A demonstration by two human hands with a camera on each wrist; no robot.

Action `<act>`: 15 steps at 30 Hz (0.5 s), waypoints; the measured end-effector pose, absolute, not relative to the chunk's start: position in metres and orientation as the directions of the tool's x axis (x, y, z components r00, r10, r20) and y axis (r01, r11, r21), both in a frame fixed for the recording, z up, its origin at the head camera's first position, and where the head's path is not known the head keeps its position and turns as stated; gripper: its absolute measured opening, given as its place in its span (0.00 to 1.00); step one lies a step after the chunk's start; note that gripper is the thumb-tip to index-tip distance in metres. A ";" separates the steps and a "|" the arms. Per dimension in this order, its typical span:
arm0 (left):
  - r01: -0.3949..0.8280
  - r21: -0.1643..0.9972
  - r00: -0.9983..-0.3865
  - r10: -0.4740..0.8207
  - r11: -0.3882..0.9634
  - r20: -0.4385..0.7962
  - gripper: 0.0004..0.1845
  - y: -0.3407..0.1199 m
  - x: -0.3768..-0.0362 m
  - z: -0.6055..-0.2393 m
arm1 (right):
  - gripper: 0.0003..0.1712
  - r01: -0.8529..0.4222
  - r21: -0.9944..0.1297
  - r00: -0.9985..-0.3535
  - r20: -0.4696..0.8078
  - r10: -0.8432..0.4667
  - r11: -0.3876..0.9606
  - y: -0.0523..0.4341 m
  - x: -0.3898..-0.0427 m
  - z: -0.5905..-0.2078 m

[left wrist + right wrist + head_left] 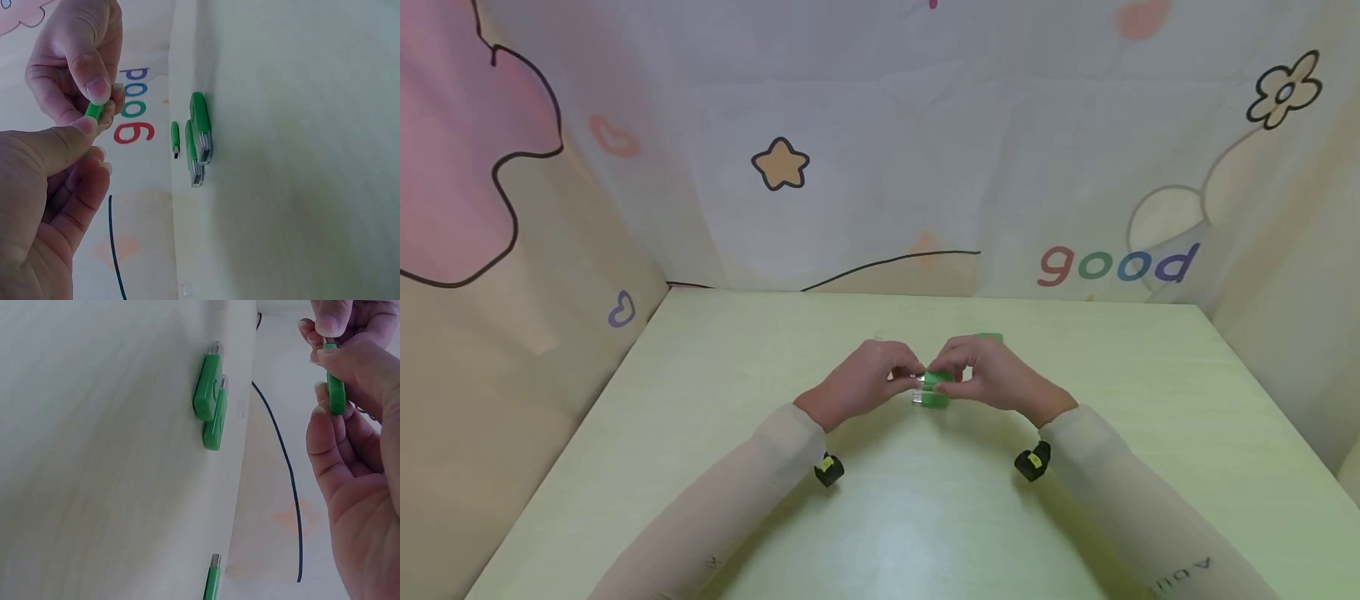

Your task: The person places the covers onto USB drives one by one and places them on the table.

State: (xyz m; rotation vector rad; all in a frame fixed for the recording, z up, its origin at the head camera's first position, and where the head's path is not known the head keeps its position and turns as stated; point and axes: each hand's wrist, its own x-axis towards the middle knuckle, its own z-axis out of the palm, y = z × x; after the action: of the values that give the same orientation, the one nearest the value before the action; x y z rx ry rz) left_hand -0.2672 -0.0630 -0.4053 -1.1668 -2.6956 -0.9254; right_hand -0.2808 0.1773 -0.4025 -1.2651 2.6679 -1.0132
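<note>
We pinch one green USB stick between both hands above the desk: our left hand takes the metal end, our right hand the body, for opposed grips. Three more sticks lie beneath.

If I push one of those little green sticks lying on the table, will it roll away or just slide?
The green stick would probably slide, not roll: it looks flat-sided and lies flat on the smooth table. It seems stiff plastic with a metal end, so it likely won't bend. It is probably light, since the left hand and right hand hold a similar held stick with just fingertips.
</note>
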 end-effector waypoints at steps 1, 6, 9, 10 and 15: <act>0.677 0.498 -0.717 0.640 0.543 0.276 0.08 -0.062 -0.271 -0.405 | 0.10 -0.682 -0.561 -0.679 0.247 -0.691 0.469 0.177 -0.284 -0.403; 0.663 0.455 -0.733 0.639 0.595 0.233 0.10 -0.059 -0.288 -0.409 | 0.11 -0.671 -0.555 -0.696 0.243 -0.676 0.492 0.176 -0.297 -0.405; 0.653 0.441 -0.740 0.640 0.615 0.204 0.09 -0.056 -0.298 -0.413 | 0.12 -0.654 -0.544 -0.716 0.220 -0.662 0.526 0.175 -0.304 -0.408; 0.650 0.441 -0.743 0.639 0.619 0.198 0.09 -0.055 -0.301 -0.414 | 0.12 -0.643 -0.543 -0.727 0.211 -0.653 0.540 0.175 -0.306 -0.409; 0.629 0.442 -0.760 0.624 0.639 0.180 0.08 -0.051 -0.314 -0.422 | 0.11 -0.579 -0.540 -0.787 0.173 -0.593 0.611 0.175 -0.316 -0.416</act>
State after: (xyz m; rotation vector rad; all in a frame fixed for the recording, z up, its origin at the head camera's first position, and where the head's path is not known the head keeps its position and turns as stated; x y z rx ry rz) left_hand -0.3145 -0.0511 -0.4217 -1.0841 -2.8347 -0.7706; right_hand -0.3164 0.1749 -0.4164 -1.0179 2.7987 -0.9251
